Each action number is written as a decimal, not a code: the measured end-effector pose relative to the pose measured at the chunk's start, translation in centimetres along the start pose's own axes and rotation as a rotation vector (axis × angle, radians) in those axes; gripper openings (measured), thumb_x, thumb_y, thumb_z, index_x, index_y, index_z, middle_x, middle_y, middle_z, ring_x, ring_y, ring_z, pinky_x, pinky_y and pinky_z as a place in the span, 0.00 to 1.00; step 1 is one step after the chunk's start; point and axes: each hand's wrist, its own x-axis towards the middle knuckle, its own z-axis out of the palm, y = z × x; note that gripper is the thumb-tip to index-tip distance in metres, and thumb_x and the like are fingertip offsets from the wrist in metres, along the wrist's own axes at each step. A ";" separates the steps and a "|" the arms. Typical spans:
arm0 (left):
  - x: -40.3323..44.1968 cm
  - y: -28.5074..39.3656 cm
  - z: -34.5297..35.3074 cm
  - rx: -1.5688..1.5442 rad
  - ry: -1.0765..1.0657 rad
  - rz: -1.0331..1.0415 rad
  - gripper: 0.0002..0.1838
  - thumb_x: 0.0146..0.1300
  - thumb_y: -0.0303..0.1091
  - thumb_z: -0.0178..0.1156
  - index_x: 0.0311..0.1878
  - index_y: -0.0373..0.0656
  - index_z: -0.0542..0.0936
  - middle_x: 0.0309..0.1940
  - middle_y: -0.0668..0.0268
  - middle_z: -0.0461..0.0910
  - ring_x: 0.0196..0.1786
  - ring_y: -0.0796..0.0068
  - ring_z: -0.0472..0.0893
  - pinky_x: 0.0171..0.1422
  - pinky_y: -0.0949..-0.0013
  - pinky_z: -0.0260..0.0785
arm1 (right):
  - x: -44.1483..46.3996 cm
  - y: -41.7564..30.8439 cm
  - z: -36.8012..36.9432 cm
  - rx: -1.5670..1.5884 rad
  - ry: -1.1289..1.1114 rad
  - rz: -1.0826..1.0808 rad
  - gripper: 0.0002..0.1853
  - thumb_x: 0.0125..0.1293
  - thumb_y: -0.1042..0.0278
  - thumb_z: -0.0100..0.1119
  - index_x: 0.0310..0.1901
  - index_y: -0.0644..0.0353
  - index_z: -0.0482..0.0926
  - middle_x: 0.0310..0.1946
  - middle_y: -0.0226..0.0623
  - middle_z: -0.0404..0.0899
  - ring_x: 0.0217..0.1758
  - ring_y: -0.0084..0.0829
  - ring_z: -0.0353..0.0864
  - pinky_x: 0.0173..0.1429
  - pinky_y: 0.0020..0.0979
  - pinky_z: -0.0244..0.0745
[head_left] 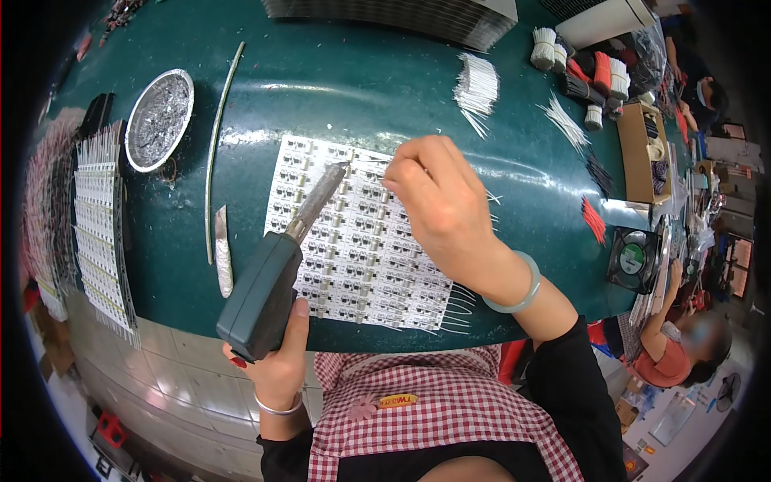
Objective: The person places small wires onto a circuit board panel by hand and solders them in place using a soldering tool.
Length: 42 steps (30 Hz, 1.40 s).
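Note:
My left hand (pixel 277 365) is wrapped round the handle of a dark green soldering gun (pixel 261 293). The gun's metal tip rests at the upper part of a white circuit board panel (pixel 369 265) covered with rows of small components. Thumb and fingers pinched, my right hand (pixel 438 189) holds a thin white wire (pixel 369 159) whose end reaches close to the gun's tip. Short white wires (pixel 458 309) stick out from the panel's right and lower right edge.
A foil-lined dish (pixel 160 120) and a long thin rod (pixel 221 161) lie left. Finished-looking wired panels (pixel 103 233) stand far left. White wires (pixel 476 87), red wires (pixel 593 221), a cardboard box (pixel 638 153) and a fan (pixel 634 259) are right. Other people sit at the far right.

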 end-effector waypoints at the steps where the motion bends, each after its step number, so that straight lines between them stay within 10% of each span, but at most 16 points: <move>1: 0.0 0.0 0.0 0.002 -0.001 0.006 0.16 0.61 0.17 0.70 0.53 0.30 0.83 0.33 0.64 0.83 0.25 0.83 0.76 0.27 0.78 0.66 | 0.0 0.1 0.6 0.015 0.015 -0.008 0.09 0.53 0.82 0.64 0.37 0.66 0.79 0.39 0.41 0.75 0.42 0.40 0.77 0.44 0.37 0.76; 20: -0.4 0.5 0.2 0.062 0.003 -0.086 0.12 0.57 0.27 0.77 0.43 0.35 0.88 0.34 0.63 0.87 0.31 0.70 0.84 0.38 0.69 0.74 | -0.5 1.8 4.1 -0.002 0.084 -0.042 0.11 0.52 0.79 0.77 0.34 0.61 0.82 0.32 0.35 0.77 0.36 0.37 0.78 0.39 0.37 0.74; 23: -0.2 0.9 0.2 0.089 -0.014 -0.076 0.11 0.57 0.27 0.78 0.42 0.36 0.88 0.33 0.64 0.86 0.29 0.70 0.83 0.37 0.68 0.73 | -0.8 1.6 4.0 0.010 0.034 -0.018 0.07 0.54 0.80 0.63 0.35 0.61 0.82 0.35 0.35 0.76 0.42 0.36 0.75 0.47 0.37 0.73; 32: -0.8 0.2 0.0 -0.053 0.050 -0.141 0.15 0.58 0.22 0.75 0.48 0.31 0.86 0.41 0.59 0.88 0.37 0.72 0.86 0.45 0.70 0.78 | -0.8 1.5 4.0 -0.013 0.043 -0.043 0.07 0.53 0.79 0.63 0.35 0.62 0.82 0.34 0.34 0.74 0.41 0.36 0.74 0.45 0.36 0.72; 35: -0.7 0.2 0.0 -0.093 0.091 -0.035 0.18 0.59 0.13 0.67 0.53 0.30 0.80 0.37 0.62 0.84 0.23 0.81 0.75 0.25 0.77 0.66 | -0.7 1.4 4.0 -0.023 0.042 -0.040 0.06 0.53 0.79 0.63 0.34 0.62 0.82 0.33 0.34 0.74 0.40 0.35 0.73 0.45 0.36 0.72; 38: -1.0 0.7 -0.7 -0.157 0.083 -0.123 0.22 0.61 0.17 0.71 0.59 0.30 0.81 0.45 0.59 0.87 0.36 0.72 0.85 0.41 0.70 0.78 | -0.8 1.4 3.7 -0.040 0.021 -0.052 0.08 0.53 0.79 0.63 0.36 0.61 0.82 0.35 0.35 0.75 0.41 0.36 0.74 0.45 0.36 0.72; 42: -0.4 2.9 -0.2 -0.220 0.157 -0.163 0.18 0.60 0.13 0.67 0.54 0.27 0.80 0.39 0.59 0.84 0.23 0.81 0.74 0.25 0.77 0.65 | -1.5 -0.4 2.1 -0.033 0.003 -0.082 0.12 0.53 0.78 0.63 0.42 0.61 0.81 0.42 0.39 0.77 0.47 0.39 0.77 0.48 0.37 0.73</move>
